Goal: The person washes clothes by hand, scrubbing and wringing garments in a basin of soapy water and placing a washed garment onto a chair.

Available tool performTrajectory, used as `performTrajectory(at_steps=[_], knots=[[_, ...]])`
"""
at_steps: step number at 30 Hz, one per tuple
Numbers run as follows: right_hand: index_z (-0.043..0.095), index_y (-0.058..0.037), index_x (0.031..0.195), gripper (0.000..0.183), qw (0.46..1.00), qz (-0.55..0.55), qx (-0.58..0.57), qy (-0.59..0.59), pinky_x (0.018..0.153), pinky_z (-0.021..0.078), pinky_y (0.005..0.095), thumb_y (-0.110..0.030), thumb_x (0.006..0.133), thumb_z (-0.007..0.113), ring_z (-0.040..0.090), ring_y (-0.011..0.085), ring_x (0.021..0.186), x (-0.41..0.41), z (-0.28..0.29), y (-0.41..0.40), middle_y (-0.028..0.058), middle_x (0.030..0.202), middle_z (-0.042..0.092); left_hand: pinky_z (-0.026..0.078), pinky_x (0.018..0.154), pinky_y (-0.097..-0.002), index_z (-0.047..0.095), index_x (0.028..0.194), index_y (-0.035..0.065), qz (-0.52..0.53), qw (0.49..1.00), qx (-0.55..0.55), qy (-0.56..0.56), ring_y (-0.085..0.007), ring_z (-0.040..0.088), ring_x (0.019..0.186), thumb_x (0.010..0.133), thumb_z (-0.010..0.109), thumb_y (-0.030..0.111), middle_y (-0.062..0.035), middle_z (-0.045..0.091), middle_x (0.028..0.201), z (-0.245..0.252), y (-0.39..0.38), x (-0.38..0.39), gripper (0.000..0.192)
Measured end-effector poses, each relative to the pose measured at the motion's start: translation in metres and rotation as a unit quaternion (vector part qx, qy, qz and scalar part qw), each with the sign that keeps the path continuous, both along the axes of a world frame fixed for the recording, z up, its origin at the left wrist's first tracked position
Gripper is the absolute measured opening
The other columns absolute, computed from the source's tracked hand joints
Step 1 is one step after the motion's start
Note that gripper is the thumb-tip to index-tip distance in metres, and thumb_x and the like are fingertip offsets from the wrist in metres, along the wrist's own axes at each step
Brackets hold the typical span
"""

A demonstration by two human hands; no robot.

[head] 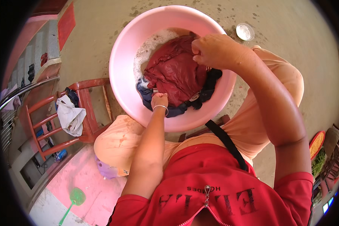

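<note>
A large pink plastic basin (124,56) stands before me, with sudsy brownish water (147,45) in it. A wet dark red garment (176,70) lies over the water, gripped by both of my hands. My left hand (159,100), with a bangle at the wrist, is closed on its near edge, by a small white tag. At its far right edge, my right hand (207,52) is closed on the cloth in a fist. Dark blue wet clothing (176,110) lies under and around the near side of the garment, and black cloth (210,87) is at the right.
A small bowl of white powder or paste (245,32) sits on the wet-spotted floor beyond the basin's right side. At the left stands a red wooden chair (87,113) with a white cloth (70,115) on it. A green fly swatter (77,197) lies at lower left.
</note>
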State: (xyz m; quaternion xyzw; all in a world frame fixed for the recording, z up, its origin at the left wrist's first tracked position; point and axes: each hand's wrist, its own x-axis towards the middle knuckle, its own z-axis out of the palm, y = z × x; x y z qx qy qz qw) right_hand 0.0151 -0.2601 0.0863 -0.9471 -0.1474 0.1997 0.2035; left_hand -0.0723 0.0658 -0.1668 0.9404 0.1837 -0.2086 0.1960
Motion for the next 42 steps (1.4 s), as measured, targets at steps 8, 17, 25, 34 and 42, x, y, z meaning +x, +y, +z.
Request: performTrajectory(at_steps=[8, 17, 25, 34, 42], knots=[[0.063, -0.0037, 0.084, 0.022, 1.0, -0.005, 0.021, -0.022, 0.075, 0.0468, 0.0433, -0.025, 0.082, 0.06, 0.062, 0.0334, 0.084, 0.003, 0.004, 0.01, 0.0153, 0.083, 0.066, 0.051, 0.057, -0.0301, 0.07, 0.09, 0.0011, 0.094, 0.992, -0.065, 0.047, -0.0168, 0.063, 0.056, 0.08, 0.074, 0.031, -0.0086, 0.068, 0.071, -0.011, 0.009, 0.006, 0.032], [0.062, -0.0034, 0.085, 0.022, 1.0, -0.006, 0.013, 0.021, 0.079, 0.0466, 0.042, -0.025, 0.082, 0.06, 0.062, 0.0341, 0.088, 0.003, 0.008, 0.009, 0.0165, 0.086, 0.066, 0.05, 0.08, -0.035, 0.07, 0.084, 0.0028, 0.118, 0.988, -0.087, 0.04, -0.0256, 0.066, 0.083, 0.079, 0.072, 0.026, -0.0146, 0.069, 0.087, 0.016, -0.009, 0.002, 0.024], [0.062, -0.0028, 0.085, 0.022, 1.0, -0.011, 0.022, 0.01, 0.079, 0.0464, 0.0424, -0.024, 0.082, 0.059, 0.062, 0.0341, 0.088, 0.002, 0.003, 0.007, 0.0166, 0.086, 0.066, 0.05, 0.074, -0.0369, 0.065, 0.086, 0.0058, 0.256, 0.93, -0.265, 0.015, -0.0213, 0.064, 0.077, 0.083, 0.068, 0.019, -0.0082, 0.067, 0.084, 0.009, 0.0, 0.005, 0.014], [0.062, -0.0021, 0.085, 0.022, 0.999, -0.023, 0.03, 0.029, 0.079, 0.0455, 0.0427, -0.024, 0.081, 0.06, 0.061, 0.0344, 0.088, 0.0, 0.004, 0.002, 0.017, 0.085, 0.066, 0.051, 0.088, -0.0421, 0.057, 0.104, 0.0028, 0.438, 0.689, -0.569, 0.097, -0.0253, 0.063, 0.096, 0.081, 0.05, 0.015, -0.0117, 0.064, 0.105, 0.052, -0.008, 0.006, 0.027], [0.064, -0.0038, 0.086, 0.024, 1.0, -0.008, 0.005, 0.028, 0.08, 0.0476, 0.0414, -0.027, 0.084, 0.061, 0.063, 0.0328, 0.09, -0.001, 0.008, 0.005, 0.0154, 0.088, 0.067, 0.045, 0.057, -0.0279, 0.056, 0.083, 0.0164, 0.357, 0.733, -0.55, 0.18, -0.0166, 0.055, 0.062, 0.083, 0.067, 0.025, -0.0001, 0.054, 0.071, 0.041, 0.0, 0.008, 0.014]])
